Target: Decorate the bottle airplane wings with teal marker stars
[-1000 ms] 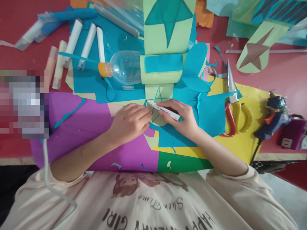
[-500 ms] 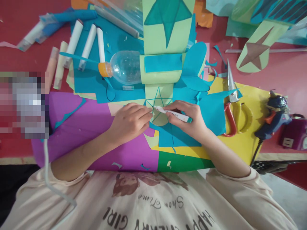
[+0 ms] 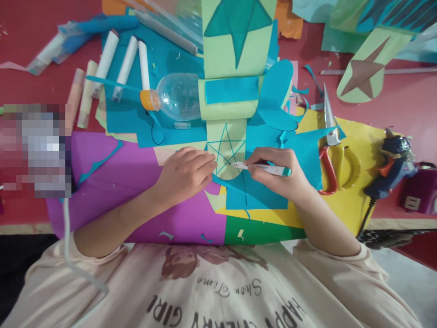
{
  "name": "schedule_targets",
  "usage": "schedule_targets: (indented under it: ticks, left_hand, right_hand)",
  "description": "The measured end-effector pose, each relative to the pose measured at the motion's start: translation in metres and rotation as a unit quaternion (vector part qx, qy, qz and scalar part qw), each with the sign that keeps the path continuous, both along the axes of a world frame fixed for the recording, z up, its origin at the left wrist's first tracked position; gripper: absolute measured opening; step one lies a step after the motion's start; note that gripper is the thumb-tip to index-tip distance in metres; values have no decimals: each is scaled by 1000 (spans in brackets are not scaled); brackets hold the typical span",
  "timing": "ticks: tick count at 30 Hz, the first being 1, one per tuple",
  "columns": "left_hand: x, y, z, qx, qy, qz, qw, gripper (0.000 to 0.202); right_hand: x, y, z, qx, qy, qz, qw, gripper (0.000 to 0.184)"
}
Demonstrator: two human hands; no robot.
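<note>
My right hand (image 3: 275, 171) is closed around a white marker pen (image 3: 269, 168) with a teal end. The marker's tip touches the rounded light green paper strip (image 3: 223, 131), on which a thin teal star outline is drawn. At the strip's left edge, the bent fingers of my left hand (image 3: 189, 173) press together on the paper; its thumb is mostly hidden. Above, the strip meets a paper band around a clear plastic bottle (image 3: 179, 96) with an orange cap. A filled teal star (image 3: 237, 25) shows on the upper paper part.
Several white markers (image 3: 124, 68) lie at the upper left. To the right are scissors (image 3: 330, 136) with red and yellow handles and a dark blue glue gun (image 3: 389, 171). Blue, purple (image 3: 136, 187) and yellow sheets overlap under my arms. Another paper piece with a brown star (image 3: 363, 75) lies at upper right.
My right hand has moved right and slightly down, taking the marker tip from the star's left side to its lower right. My left hand has hardly moved.
</note>
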State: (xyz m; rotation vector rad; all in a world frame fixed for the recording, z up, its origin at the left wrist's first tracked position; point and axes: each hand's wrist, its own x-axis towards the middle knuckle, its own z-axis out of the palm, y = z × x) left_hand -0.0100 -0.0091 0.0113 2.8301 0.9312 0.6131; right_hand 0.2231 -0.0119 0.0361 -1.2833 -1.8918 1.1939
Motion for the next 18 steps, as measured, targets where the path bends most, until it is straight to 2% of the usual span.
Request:
schedule_targets:
  ticks: [7,18]
  left_hand:
    - [0,-1,1,-7,16,2,1000,27]
    - [-2,-2,0,-43,18,2,999,27]
  right_hand:
    - [2,1,3,19,-1,6,1000,23]
    - [4,0,3,-10,-24,-18,999,24]
